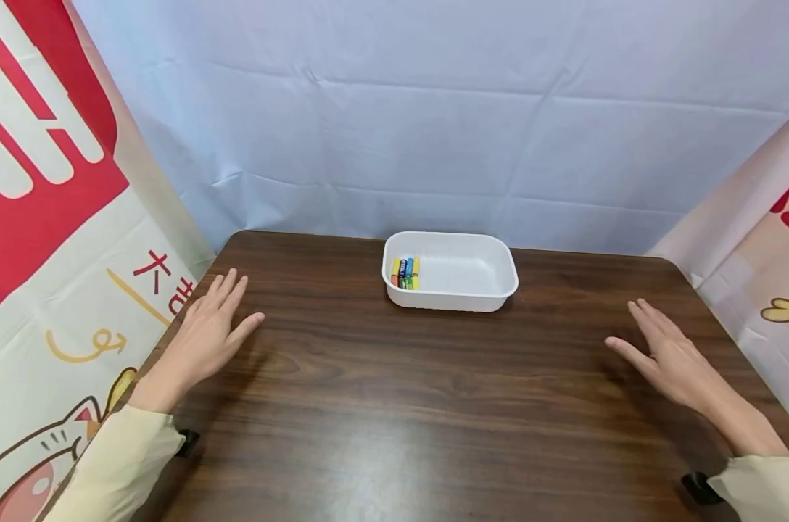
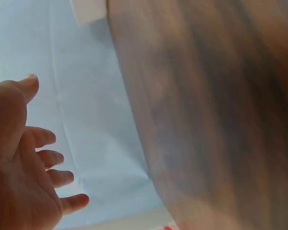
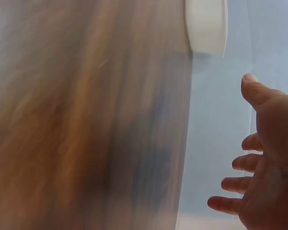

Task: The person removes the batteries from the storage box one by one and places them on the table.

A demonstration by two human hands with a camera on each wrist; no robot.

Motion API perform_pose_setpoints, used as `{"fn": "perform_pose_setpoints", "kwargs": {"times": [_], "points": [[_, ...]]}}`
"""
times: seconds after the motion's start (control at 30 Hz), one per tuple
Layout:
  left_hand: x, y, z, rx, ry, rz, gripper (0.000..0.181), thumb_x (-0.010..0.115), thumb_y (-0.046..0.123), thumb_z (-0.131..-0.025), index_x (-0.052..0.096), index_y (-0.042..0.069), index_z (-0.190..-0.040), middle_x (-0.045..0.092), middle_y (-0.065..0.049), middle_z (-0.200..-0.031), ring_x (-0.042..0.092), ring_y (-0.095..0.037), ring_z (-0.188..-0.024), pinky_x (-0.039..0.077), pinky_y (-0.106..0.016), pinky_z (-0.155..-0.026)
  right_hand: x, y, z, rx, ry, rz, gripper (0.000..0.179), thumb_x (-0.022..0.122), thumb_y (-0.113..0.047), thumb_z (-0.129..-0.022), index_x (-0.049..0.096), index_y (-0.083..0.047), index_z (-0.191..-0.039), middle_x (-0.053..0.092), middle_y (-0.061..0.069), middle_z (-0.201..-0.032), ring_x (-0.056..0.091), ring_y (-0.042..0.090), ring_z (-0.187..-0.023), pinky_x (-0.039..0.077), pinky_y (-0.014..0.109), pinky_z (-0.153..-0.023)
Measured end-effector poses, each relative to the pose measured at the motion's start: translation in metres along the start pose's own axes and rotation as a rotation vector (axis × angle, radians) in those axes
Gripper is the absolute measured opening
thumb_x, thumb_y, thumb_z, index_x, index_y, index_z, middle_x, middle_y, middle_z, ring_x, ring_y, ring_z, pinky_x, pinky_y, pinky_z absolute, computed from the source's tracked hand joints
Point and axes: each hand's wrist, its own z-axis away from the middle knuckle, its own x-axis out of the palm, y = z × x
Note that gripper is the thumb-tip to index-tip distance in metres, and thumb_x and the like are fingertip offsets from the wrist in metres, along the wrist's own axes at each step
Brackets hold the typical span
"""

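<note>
My left hand [image 1: 205, 330] is held over the left side of the brown wooden table [image 1: 434, 377], fingers straight and thumb spread, with nothing in it. Over the right side, my right hand [image 1: 671, 355] is likewise extended and holds nothing. Between them, at the table's far edge, stands a white plastic tray [image 1: 463, 299]. Several small batteries [image 1: 409, 268], with yellow, blue, green and orange wraps, lie side by side in its left end. In the left wrist view the palm and fingers of the left hand [image 2: 29, 167] show; the right wrist view shows the right hand [image 3: 264, 163] similarly.
A pale blue cloth [image 1: 394, 130] hangs right behind the table's far edge. Printed cloths flank the table, one with red and white shapes [image 1: 42, 159] on the left and another [image 1: 779, 290] on the right. Black wrist straps [image 1: 701, 488] peek from under the cream sleeves.
</note>
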Motion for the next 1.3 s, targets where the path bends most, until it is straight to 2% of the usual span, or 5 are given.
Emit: {"fn": "perform_pose_setpoints", "kwargs": {"times": [0.13, 0.33, 0.63, 0.9, 1.3], "points": [[0.002, 0.013, -0.015, 0.004, 0.003, 0.066, 0.074, 0.041, 0.051, -0.095, 0.020, 0.006, -0.148, 0.007, -0.007, -0.155, 0.003, -0.025, -0.140, 0.015, -0.062, -0.101, 0.002, -0.014, -0.015, -0.037, 0.011, -0.045, 0.077, 0.051, -0.038, -0.095, 0.006, -0.008, -0.150, 0.005, 0.021, -0.152, 0.004, 0.042, -0.136, 0.007, 0.062, -0.102], [0.012, 0.037, -0.036, -0.016, -0.025, 0.171, 0.074, 0.038, 0.055, -0.094, 0.018, 0.011, -0.149, 0.009, -0.003, -0.154, 0.006, -0.022, -0.140, 0.013, -0.058, -0.105, 0.007, -0.030, -0.040, -0.086, 0.044, -0.065, 0.074, 0.053, -0.037, -0.095, 0.015, -0.003, -0.149, 0.017, 0.025, -0.149, 0.016, 0.044, -0.134, 0.013, 0.059, -0.103], [0.032, 0.073, -0.065, -0.024, -0.077, 0.340, 0.072, 0.037, 0.058, -0.093, 0.014, 0.022, -0.150, 0.014, -0.001, -0.153, 0.016, -0.022, -0.138, 0.021, -0.049, -0.106, 0.022, -0.049, -0.072, -0.055, 0.077, -0.108, 0.069, 0.050, -0.042, -0.095, 0.027, -0.002, -0.146, 0.029, 0.024, -0.145, 0.027, 0.045, -0.128, 0.022, 0.060, -0.098], [0.048, 0.091, -0.098, -0.015, -0.004, 0.443, 0.063, 0.044, 0.048, -0.095, 0.031, 0.013, -0.146, 0.036, -0.008, -0.145, 0.031, -0.023, -0.132, 0.029, -0.042, -0.104, 0.033, -0.063, -0.098, -0.038, 0.109, -0.159, 0.067, 0.048, -0.046, -0.094, 0.032, -0.004, -0.144, 0.035, 0.025, -0.141, 0.049, 0.047, -0.110, 0.035, 0.057, -0.092], [0.076, 0.111, -0.132, -0.098, -0.053, 0.551, 0.058, 0.047, 0.042, -0.096, 0.034, 0.013, -0.145, 0.041, -0.006, -0.142, 0.040, -0.023, -0.127, 0.034, -0.039, -0.101, 0.047, -0.076, -0.126, -0.057, 0.089, -0.238, 0.063, 0.048, -0.041, -0.096, 0.035, 0.000, -0.141, 0.040, 0.023, -0.138, 0.052, 0.042, -0.109, 0.042, 0.054, -0.085]]}}
